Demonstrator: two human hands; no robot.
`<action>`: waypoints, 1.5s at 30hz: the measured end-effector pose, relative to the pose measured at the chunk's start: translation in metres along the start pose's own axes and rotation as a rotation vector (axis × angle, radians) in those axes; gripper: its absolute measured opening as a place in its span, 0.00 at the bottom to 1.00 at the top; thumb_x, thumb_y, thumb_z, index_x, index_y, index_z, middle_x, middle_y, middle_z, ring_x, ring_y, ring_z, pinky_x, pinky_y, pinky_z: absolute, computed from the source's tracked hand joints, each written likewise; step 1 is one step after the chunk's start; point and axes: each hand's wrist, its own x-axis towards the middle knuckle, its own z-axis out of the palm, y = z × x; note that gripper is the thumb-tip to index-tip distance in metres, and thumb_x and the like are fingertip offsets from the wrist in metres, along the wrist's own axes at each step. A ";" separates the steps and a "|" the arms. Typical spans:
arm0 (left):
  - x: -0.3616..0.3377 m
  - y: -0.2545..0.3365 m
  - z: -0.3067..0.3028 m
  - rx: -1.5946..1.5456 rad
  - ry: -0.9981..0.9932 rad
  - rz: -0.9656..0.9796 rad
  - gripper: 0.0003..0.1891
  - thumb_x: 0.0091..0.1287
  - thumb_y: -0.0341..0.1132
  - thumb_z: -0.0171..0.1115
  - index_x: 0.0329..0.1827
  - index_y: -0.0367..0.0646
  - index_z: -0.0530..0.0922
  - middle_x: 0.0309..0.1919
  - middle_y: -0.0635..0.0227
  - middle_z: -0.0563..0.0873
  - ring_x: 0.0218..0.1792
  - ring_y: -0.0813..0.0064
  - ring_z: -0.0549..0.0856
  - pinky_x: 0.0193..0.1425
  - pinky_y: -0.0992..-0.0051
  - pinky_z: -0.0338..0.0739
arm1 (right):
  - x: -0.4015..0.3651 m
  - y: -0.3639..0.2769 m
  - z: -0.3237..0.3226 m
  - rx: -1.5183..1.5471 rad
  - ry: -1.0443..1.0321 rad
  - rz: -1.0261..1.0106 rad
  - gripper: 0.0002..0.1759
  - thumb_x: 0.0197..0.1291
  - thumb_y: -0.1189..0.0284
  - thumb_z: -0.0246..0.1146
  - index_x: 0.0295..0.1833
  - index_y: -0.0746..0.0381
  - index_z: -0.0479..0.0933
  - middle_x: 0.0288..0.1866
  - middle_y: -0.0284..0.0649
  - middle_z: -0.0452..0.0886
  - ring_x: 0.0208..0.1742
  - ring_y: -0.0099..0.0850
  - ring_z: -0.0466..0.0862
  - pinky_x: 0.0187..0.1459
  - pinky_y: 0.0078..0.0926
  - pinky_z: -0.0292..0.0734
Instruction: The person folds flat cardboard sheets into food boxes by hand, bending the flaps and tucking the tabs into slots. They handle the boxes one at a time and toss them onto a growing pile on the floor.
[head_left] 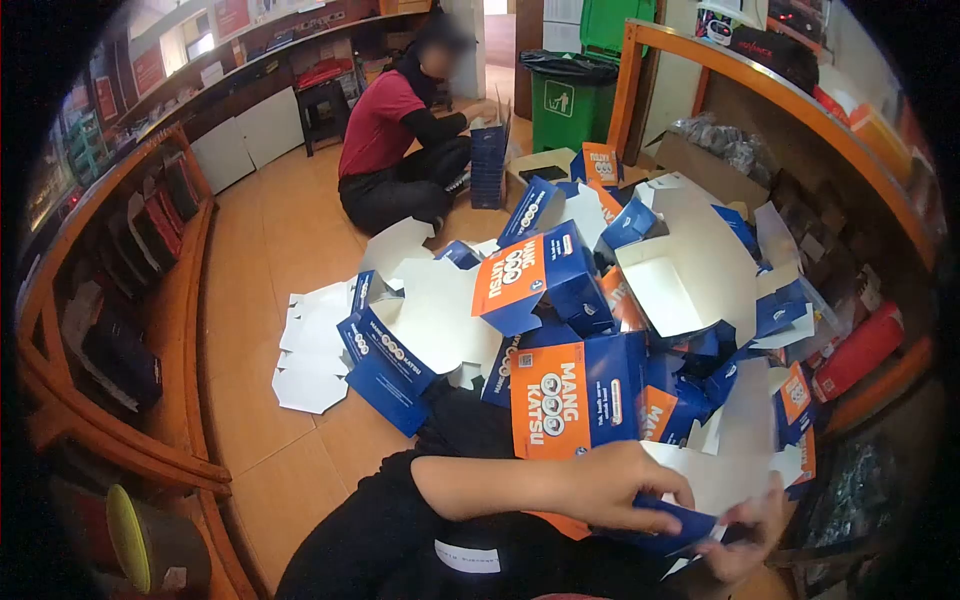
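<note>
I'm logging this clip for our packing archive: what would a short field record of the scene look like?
setting: tiled floor between wooden shelves
left hand: pinches the blue flap of a Mang Katsu carton
right hand: at the same flap, grip unclear
ahead: pile of cartons, some folded, some flat
co-worker: seated on the floor, hand at a stack of blue boxes
behind: green bin

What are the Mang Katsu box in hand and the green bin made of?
Mang Katsu box: likely thin paperboard, printed blue-orange outside, plain white inside, creased flaps. Green bin: looks like moulded plastic, smooth, uniform colour, with a black film liner at the rim.
</note>
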 end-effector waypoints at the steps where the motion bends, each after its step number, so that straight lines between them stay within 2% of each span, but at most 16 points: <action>1: -0.001 -0.001 0.001 -0.004 0.037 0.016 0.09 0.61 0.38 0.61 0.40 0.46 0.80 0.27 0.60 0.83 0.25 0.64 0.83 0.29 0.73 0.75 | -0.014 0.019 -0.011 0.068 0.135 0.024 0.24 0.42 0.55 0.70 0.30 0.60 0.67 0.39 0.45 0.73 0.41 0.36 0.74 0.43 0.30 0.67; 4: -0.002 -0.003 0.004 -0.013 0.171 0.033 0.11 0.61 0.38 0.61 0.42 0.43 0.80 0.29 0.60 0.84 0.28 0.63 0.84 0.31 0.72 0.76 | -0.001 0.008 -0.031 0.441 -0.018 0.308 0.19 0.47 0.62 0.67 0.28 0.59 0.64 0.42 0.53 0.74 0.44 0.40 0.76 0.43 0.35 0.72; 8: 0.002 -0.008 0.008 0.052 0.037 -0.096 0.11 0.63 0.39 0.58 0.43 0.43 0.80 0.30 0.57 0.84 0.28 0.62 0.84 0.31 0.69 0.76 | 0.034 -0.016 0.021 0.078 -0.117 -0.310 0.22 0.36 0.58 0.73 0.30 0.60 0.71 0.36 0.47 0.74 0.39 0.35 0.75 0.36 0.28 0.69; 11: 0.005 -0.015 0.015 0.079 0.063 -0.044 0.11 0.64 0.37 0.56 0.44 0.42 0.80 0.28 0.56 0.83 0.28 0.62 0.84 0.31 0.70 0.75 | 0.041 -0.042 0.016 -0.300 -0.436 0.076 0.25 0.27 0.59 0.76 0.31 0.60 0.75 0.31 0.41 0.71 0.33 0.30 0.71 0.33 0.25 0.64; 16: 0.008 -0.016 0.012 -0.132 0.071 -0.181 0.11 0.66 0.35 0.53 0.46 0.39 0.78 0.25 0.56 0.82 0.27 0.63 0.84 0.31 0.71 0.74 | 0.044 -0.044 0.029 -0.411 -0.047 -0.046 0.20 0.27 0.72 0.75 0.31 0.61 0.76 0.29 0.37 0.69 0.33 0.31 0.69 0.33 0.25 0.63; 19: 0.008 -0.016 0.011 -0.159 0.037 -0.189 0.12 0.66 0.34 0.52 0.47 0.38 0.78 0.24 0.57 0.82 0.28 0.65 0.84 0.32 0.71 0.74 | 0.038 -0.042 0.026 -0.444 -0.073 -0.015 0.20 0.27 0.73 0.75 0.30 0.60 0.76 0.27 0.35 0.70 0.33 0.31 0.70 0.33 0.26 0.64; 23: 0.009 -0.030 0.021 -0.126 0.009 -0.081 0.12 0.67 0.34 0.51 0.47 0.38 0.77 0.27 0.58 0.82 0.30 0.67 0.84 0.34 0.73 0.74 | 0.048 -0.045 0.017 -0.349 -0.459 0.112 0.23 0.26 0.68 0.77 0.35 0.60 0.81 0.22 0.33 0.70 0.30 0.29 0.71 0.29 0.23 0.63; 27: 0.008 -0.032 0.022 -0.176 0.081 -0.134 0.12 0.67 0.33 0.51 0.48 0.36 0.75 0.37 0.58 0.82 0.42 0.72 0.82 0.44 0.74 0.74 | 0.052 -0.050 0.012 -0.330 -0.489 0.052 0.27 0.34 0.54 0.73 0.40 0.59 0.81 0.34 0.39 0.72 0.35 0.33 0.72 0.31 0.25 0.65; 29: 0.011 -0.034 0.020 -0.314 0.247 -0.142 0.13 0.67 0.32 0.52 0.51 0.36 0.73 0.43 0.61 0.81 0.48 0.74 0.80 0.50 0.73 0.73 | 0.045 -0.040 0.022 -0.313 -0.155 -0.265 0.31 0.34 0.50 0.70 0.45 0.57 0.79 0.41 0.41 0.72 0.42 0.39 0.73 0.39 0.33 0.69; 30: 0.016 -0.034 0.024 -0.702 0.317 -0.032 0.20 0.67 0.33 0.53 0.60 0.37 0.65 0.52 0.65 0.77 0.54 0.77 0.75 0.56 0.71 0.71 | 0.042 -0.036 0.025 -0.299 0.013 -0.422 0.34 0.34 0.48 0.69 0.47 0.56 0.77 0.45 0.42 0.71 0.45 0.42 0.73 0.43 0.37 0.71; 33: 0.030 -0.018 0.026 -0.951 0.457 0.058 0.26 0.66 0.34 0.54 0.65 0.40 0.56 0.54 0.66 0.74 0.53 0.76 0.75 0.55 0.74 0.72 | 0.052 -0.037 0.018 -0.460 -0.344 -0.783 0.34 0.37 0.49 0.69 0.52 0.53 0.73 0.51 0.43 0.69 0.55 0.51 0.68 0.54 0.54 0.66; 34: 0.029 -0.016 0.029 -0.912 0.511 -0.069 0.24 0.67 0.30 0.52 0.63 0.41 0.56 0.50 0.63 0.77 0.46 0.76 0.79 0.42 0.79 0.78 | 0.044 -0.047 0.025 -0.580 -0.325 -0.557 0.28 0.44 0.55 0.69 0.51 0.54 0.73 0.55 0.45 0.67 0.60 0.55 0.66 0.59 0.57 0.63; 37: 0.028 -0.003 0.022 -0.867 0.370 -0.311 0.25 0.66 0.32 0.53 0.64 0.42 0.55 0.52 0.62 0.76 0.47 0.76 0.79 0.40 0.82 0.78 | 0.023 0.003 0.029 -0.474 0.024 -0.443 0.21 0.53 0.54 0.63 0.51 0.50 0.74 0.61 0.50 0.64 0.56 0.57 0.70 0.49 0.57 0.72; 39: 0.021 -0.003 0.022 -0.878 0.270 -0.243 0.27 0.67 0.35 0.53 0.66 0.43 0.54 0.57 0.60 0.71 0.53 0.73 0.76 0.47 0.76 0.77 | 0.030 -0.010 0.041 -0.473 0.173 -0.364 0.25 0.57 0.46 0.55 0.54 0.47 0.73 0.64 0.50 0.58 0.59 0.57 0.68 0.51 0.53 0.74; 43: -0.022 -0.042 0.017 -1.525 0.252 -0.116 0.20 0.70 0.40 0.48 0.63 0.46 0.62 0.58 0.63 0.70 0.56 0.67 0.74 0.57 0.71 0.71 | 0.033 -0.019 0.034 -0.359 0.049 -0.337 0.33 0.58 0.39 0.45 0.50 0.55 0.76 0.63 0.48 0.57 0.58 0.55 0.69 0.52 0.49 0.74; 45: -0.014 -0.039 0.017 -1.266 0.326 -0.057 0.17 0.69 0.40 0.49 0.58 0.46 0.67 0.53 0.61 0.73 0.53 0.65 0.76 0.55 0.69 0.72 | 0.035 -0.022 0.034 -0.310 -0.040 -0.369 0.34 0.57 0.38 0.44 0.47 0.57 0.78 0.62 0.49 0.58 0.57 0.54 0.70 0.52 0.48 0.73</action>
